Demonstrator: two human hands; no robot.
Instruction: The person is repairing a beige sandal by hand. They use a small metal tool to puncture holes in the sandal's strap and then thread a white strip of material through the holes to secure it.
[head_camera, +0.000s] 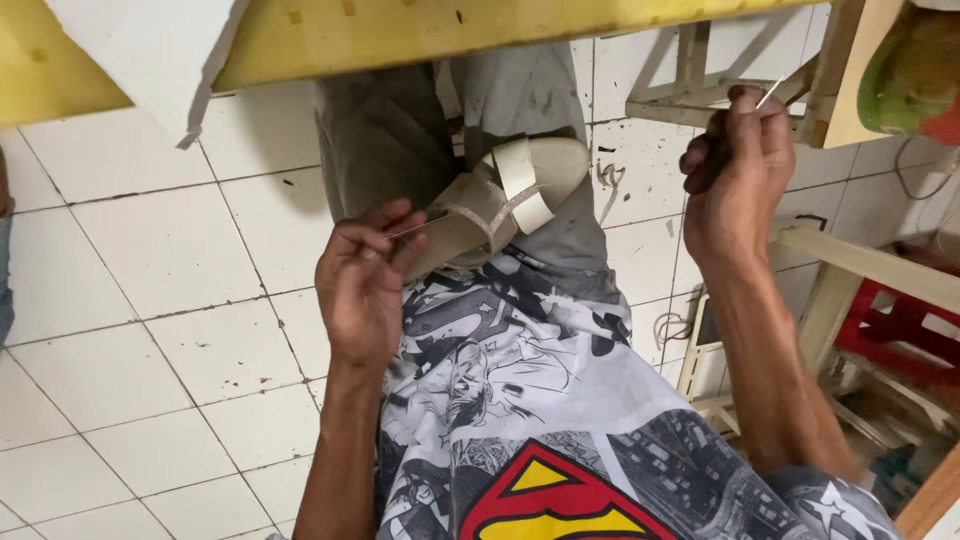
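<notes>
Resting on your lap at centre, the beige sandal (505, 200) is pinched at its glittered strap by your left hand (368, 280); your right hand (735, 175), raised far right, grips a thin needle (770, 93).

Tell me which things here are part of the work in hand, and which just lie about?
In the work:
- left hand holding the beige sandal
- right hand pinching a thin needle

Lying about:
- red crate
- yellow foam sheet
- white wooden frame

Left hand (365, 275) pinches thread; right hand (738, 175) raised; sandal (510, 205) on lap.
</notes>
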